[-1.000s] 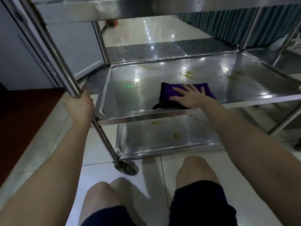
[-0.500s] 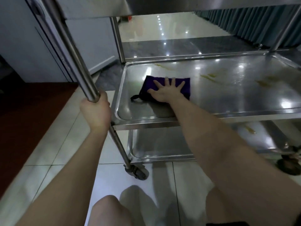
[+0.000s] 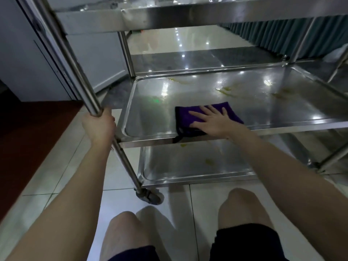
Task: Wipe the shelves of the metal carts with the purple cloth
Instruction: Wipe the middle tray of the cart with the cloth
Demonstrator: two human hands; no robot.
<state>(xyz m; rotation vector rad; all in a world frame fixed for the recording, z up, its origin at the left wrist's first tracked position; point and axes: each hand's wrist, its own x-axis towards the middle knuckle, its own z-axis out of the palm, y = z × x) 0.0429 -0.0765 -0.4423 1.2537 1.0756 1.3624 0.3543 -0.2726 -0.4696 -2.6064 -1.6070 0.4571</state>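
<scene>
A steel cart stands before me with three shelves. The purple cloth (image 3: 185,117) lies folded near the front edge of the middle shelf (image 3: 150,117). My right hand (image 3: 212,122) presses flat on the cloth with fingers spread. My left hand (image 3: 98,125) grips the cart's front left post (image 3: 75,72) just above the middle shelf. Yellowish smears (image 3: 226,90) mark the far part of the middle shelf. More stains (image 3: 209,162) dot the bottom shelf (image 3: 188,166).
The top shelf (image 3: 188,12) hangs overhead. A caster wheel (image 3: 148,197) sits at the cart's front left corner on pale floor tiles. My bare knees (image 3: 243,206) are close below the cart. A grey cabinet (image 3: 22,59) and dark red flooring (image 3: 28,138) lie to the left.
My right hand has slid the cloth from the shelf's left part back toward the right and nearer the front edge. My left hand keeps its grip on the post.
</scene>
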